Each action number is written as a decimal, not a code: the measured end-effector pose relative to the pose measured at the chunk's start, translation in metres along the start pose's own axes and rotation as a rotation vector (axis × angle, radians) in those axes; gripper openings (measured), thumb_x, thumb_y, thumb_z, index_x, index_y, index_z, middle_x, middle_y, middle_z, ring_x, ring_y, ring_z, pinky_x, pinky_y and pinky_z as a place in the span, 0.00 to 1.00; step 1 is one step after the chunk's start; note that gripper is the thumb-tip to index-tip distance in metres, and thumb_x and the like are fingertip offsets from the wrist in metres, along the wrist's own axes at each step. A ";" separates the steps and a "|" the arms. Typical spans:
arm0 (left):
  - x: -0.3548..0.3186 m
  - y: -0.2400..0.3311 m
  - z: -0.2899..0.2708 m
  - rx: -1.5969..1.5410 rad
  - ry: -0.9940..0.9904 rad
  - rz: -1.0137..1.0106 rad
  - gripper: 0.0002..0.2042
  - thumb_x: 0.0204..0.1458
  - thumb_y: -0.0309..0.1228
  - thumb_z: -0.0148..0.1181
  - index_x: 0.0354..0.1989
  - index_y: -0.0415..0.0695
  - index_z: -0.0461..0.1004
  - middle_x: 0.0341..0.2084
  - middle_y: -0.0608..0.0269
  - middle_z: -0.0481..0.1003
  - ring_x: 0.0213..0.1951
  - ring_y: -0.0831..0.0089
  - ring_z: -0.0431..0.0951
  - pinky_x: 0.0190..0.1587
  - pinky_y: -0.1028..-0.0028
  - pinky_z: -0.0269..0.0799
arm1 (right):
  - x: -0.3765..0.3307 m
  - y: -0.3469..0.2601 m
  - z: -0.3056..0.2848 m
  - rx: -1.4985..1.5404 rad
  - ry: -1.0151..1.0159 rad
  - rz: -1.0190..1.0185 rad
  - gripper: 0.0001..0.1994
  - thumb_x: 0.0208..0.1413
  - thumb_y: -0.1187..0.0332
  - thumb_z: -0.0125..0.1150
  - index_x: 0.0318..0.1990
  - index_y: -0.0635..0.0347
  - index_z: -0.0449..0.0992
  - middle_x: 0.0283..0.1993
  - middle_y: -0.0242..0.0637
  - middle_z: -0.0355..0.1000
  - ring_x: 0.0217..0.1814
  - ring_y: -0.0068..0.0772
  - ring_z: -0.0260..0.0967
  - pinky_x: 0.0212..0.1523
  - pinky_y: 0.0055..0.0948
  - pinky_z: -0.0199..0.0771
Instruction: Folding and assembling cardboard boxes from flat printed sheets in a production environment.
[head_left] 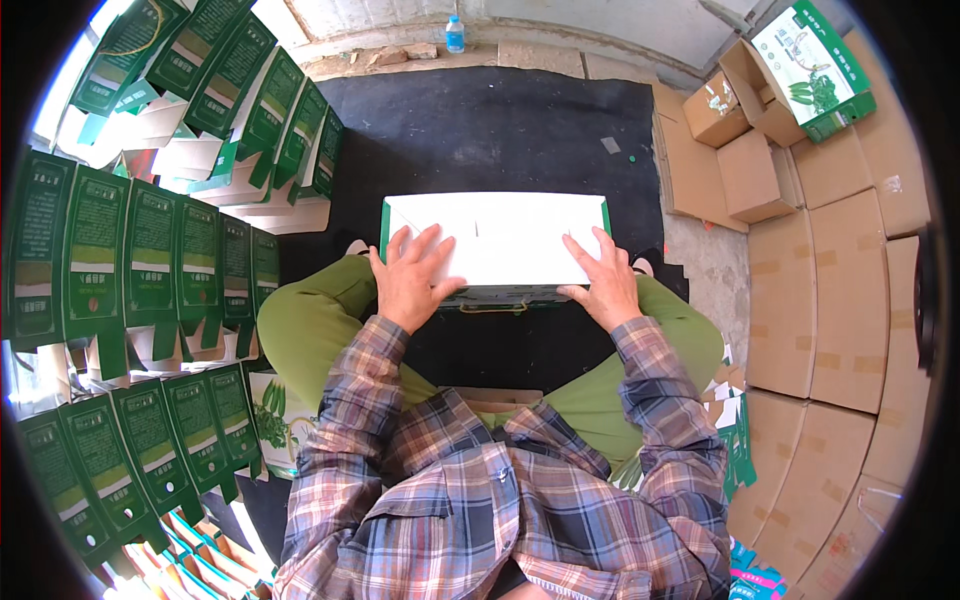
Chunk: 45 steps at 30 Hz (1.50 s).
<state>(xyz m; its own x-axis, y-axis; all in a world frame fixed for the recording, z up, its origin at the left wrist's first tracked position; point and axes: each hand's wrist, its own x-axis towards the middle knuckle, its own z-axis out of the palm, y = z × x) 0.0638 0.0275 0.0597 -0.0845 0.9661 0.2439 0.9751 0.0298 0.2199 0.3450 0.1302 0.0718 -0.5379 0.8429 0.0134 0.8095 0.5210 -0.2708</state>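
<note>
A white and green cardboard box (500,235) rests between my knees with its white side up. My left hand (408,280) lies flat on its near left part, fingers spread. My right hand (603,280) presses flat on its near right corner. Both palms touch the box top; neither hand grips it. A cord handle shows at the box's near edge, under my hands.
Rows of folded green boxes (150,260) stand on my left, with more behind (240,80). Brown cartons (840,300) are stacked on my right, small open ones (745,140) beyond. A black mat (500,130) covers the floor. A water bottle (455,33) stands far ahead.
</note>
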 end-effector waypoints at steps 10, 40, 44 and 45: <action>-0.004 -0.004 0.007 -0.003 -0.149 0.034 0.26 0.40 0.54 0.61 0.48 0.56 0.74 0.49 0.75 0.71 0.53 0.65 0.64 0.52 0.43 0.52 | -0.002 0.006 0.007 -0.044 0.007 -0.082 0.26 0.39 0.56 0.70 0.51 0.41 0.75 0.60 0.41 0.57 0.51 0.50 0.58 0.47 0.41 0.67; -0.008 -0.080 0.024 -1.685 0.252 -0.654 0.14 0.60 0.40 0.47 0.48 0.45 0.67 0.39 0.63 0.72 0.42 0.75 0.71 0.43 0.71 0.69 | 0.005 0.090 0.013 1.447 0.072 0.693 0.25 0.56 0.47 0.53 0.49 0.61 0.70 0.46 0.36 0.72 0.46 0.31 0.70 0.43 0.33 0.70; -0.006 -0.072 0.033 -1.640 0.064 -0.867 0.21 0.59 0.51 0.44 0.52 0.51 0.67 0.42 0.69 0.72 0.42 0.76 0.70 0.46 0.66 0.67 | 0.006 0.086 0.023 1.353 -0.073 0.754 0.19 0.57 0.51 0.51 0.48 0.54 0.69 0.45 0.32 0.71 0.46 0.32 0.71 0.43 0.39 0.71; -0.013 -0.078 0.044 -1.664 -0.044 -0.954 0.21 0.58 0.51 0.45 0.52 0.52 0.68 0.45 0.68 0.72 0.45 0.75 0.71 0.47 0.65 0.68 | 0.006 0.087 0.030 1.319 -0.105 0.778 0.18 0.58 0.53 0.50 0.48 0.54 0.69 0.44 0.32 0.71 0.46 0.32 0.71 0.43 0.39 0.71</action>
<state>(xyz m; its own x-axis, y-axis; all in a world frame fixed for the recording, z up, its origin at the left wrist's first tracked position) -0.0019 0.0242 -0.0017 -0.3635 0.7857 -0.5005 -0.5375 0.2619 0.8015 0.4055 0.1762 0.0199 -0.1533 0.7989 -0.5816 0.1416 -0.5647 -0.8130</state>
